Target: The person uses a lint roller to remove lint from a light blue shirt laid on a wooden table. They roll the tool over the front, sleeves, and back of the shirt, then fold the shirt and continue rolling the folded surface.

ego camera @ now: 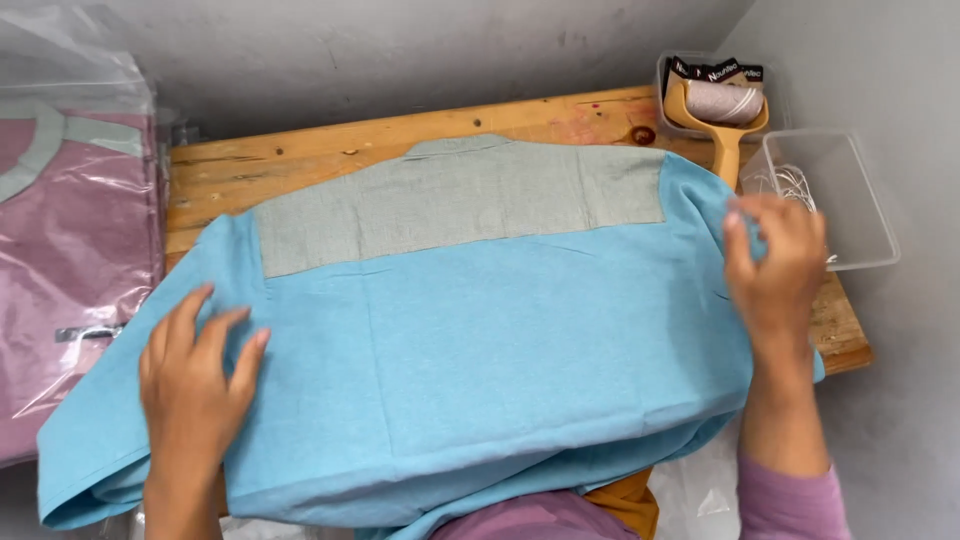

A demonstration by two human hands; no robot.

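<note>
A light blue shirt with a grey panel across the shoulders lies back-up on a wooden table, its collar pointing away from the person and its sleeves spreading off both sides. The left hand rests flat on the left sleeve area, fingers spread and holding nothing. The right hand is at the shirt's right shoulder edge, its fingers curled and pinching the blue cloth there. Just beyond the right hand, a lint roller with a wooden-coloured handle lies on the table corner beside a clear plastic box. At the far left sits a pink shirt in a plastic bag.
</note>
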